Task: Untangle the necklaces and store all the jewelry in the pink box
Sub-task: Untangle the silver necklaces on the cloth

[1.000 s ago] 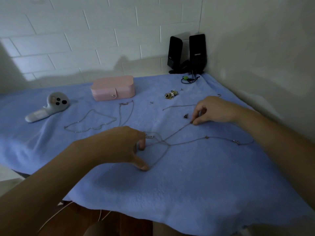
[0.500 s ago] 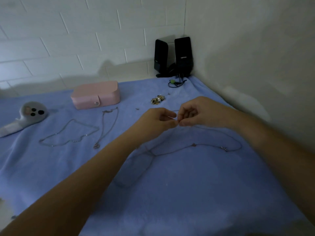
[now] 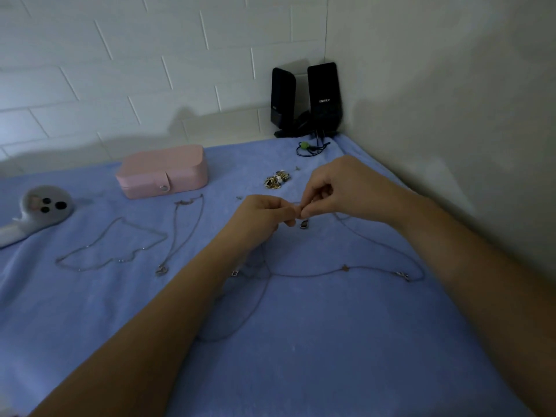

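Note:
My left hand [image 3: 261, 216] and my right hand [image 3: 337, 188] meet fingertip to fingertip above the blue cloth and pinch the end of a thin necklace chain [image 3: 346, 272]. A small dark pendant [image 3: 304, 224] hangs just under the fingers. That chain crosses a second chain [image 3: 240, 314] in a tangle near my left forearm. Two separate necklaces, one [image 3: 111, 245] wide and one [image 3: 183, 233] narrow, lie spread out to the left. The pink box [image 3: 162, 171] stands closed at the back, snap to the front.
A pile of small gold jewelry [image 3: 276, 179] lies behind my hands. A grey-white handheld device [image 3: 36, 212] lies at the far left. Two black speakers [image 3: 307, 99] with a cable stand in the corner. A wall runs close along the right.
My left hand left the tangle at the front and rose to meet my right hand. Both now pinch the chain end, lifted off the cloth, and the view shifted to the right.

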